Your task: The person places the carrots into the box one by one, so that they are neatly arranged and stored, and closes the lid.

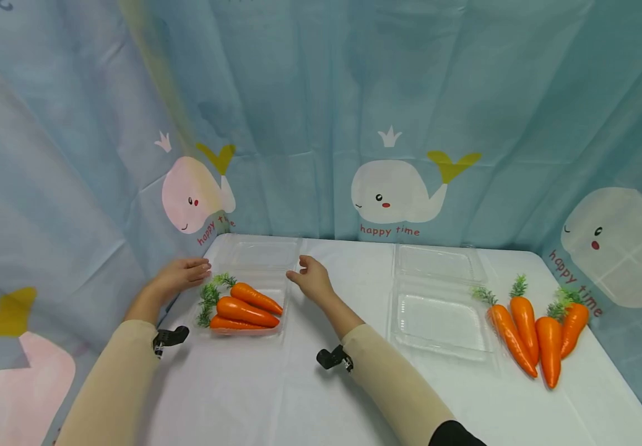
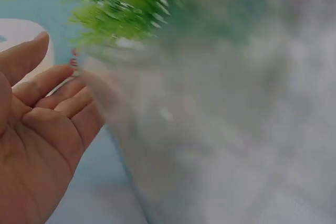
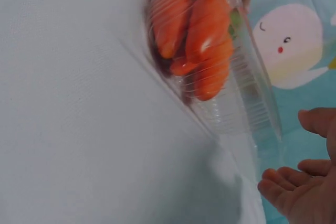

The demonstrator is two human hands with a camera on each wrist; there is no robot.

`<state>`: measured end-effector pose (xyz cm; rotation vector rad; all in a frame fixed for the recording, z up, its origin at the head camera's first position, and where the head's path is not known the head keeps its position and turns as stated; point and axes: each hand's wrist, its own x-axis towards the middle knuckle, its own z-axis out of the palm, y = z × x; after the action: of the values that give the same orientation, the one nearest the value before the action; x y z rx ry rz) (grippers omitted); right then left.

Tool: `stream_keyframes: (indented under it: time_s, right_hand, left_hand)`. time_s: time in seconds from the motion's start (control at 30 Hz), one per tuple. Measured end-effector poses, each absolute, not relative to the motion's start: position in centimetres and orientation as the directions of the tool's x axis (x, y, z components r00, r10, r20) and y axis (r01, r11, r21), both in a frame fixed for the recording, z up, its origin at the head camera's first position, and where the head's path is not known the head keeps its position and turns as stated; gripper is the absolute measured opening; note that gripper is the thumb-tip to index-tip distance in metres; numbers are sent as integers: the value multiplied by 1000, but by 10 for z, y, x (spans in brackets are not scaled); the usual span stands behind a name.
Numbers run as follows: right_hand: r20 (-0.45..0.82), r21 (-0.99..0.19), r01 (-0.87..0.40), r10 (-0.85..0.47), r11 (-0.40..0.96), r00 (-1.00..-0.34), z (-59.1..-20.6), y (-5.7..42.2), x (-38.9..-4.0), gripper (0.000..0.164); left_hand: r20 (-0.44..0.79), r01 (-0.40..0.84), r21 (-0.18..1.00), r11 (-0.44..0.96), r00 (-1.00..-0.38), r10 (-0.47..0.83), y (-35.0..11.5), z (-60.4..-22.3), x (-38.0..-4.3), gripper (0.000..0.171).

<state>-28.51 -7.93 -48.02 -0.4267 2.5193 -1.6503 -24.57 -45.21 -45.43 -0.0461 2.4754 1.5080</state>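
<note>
Several orange carrots (image 1: 247, 311) with green leafy tops (image 2: 123, 14) lie in the base of a clear plastic clamshell box (image 3: 247, 77) on the left of the table. Its hinged lid (image 1: 263, 254) lies folded back behind the base. My left hand (image 1: 182, 274) is at the box's left back corner, fingers extended and nothing in its grasp. On the other side, my right hand (image 1: 315, 282) hovers by the right back corner, thumb and fingers apart and holding nothing. The left wrist view is partly covered by the blurred clear plastic.
A second clear box (image 1: 443, 325), lid (image 1: 440, 263) laid back and nothing inside, stands right of centre. More carrots (image 1: 549, 347) lie loose beside it, near the table's right edge. A blue curtain (image 1: 309, 124) with whale prints closes off the back and sides.
</note>
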Motion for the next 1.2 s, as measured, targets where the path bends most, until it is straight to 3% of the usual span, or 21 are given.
stream_keyframes:
  time_s: [0.1, 0.3, 0.57, 0.9, 1.2]
  right_hand:
    - [44, -916, -159, -300, 369, -953, -484, -81, -287, 66]
    - [9, -929, -128, -326, 346, -945, -488, -83, -286, 68]
    - [25, -944, -142, -365, 297, -931, -492, -84, -285, 70]
    - [129, -880, -286, -389, 379, -912, -493, -82, -281, 69]
    - [174, -867, -319, -367, 384, -914, -494, -83, -280, 72]
  left_hand:
    - [-238, -151, 861, 486, -963, 123, -455, -460, -251, 56]
    - [-243, -131, 841, 525, -958, 150, -451, -463, -253, 61]
    - [-226, -113, 872, 477, -956, 187, -445, -459, -252, 60]
    - [-132, -13, 856, 518, -972, 194, -447, -465, -249, 58]
    - [-97, -20, 886, 463, -985, 142, -442, -463, -248, 73]
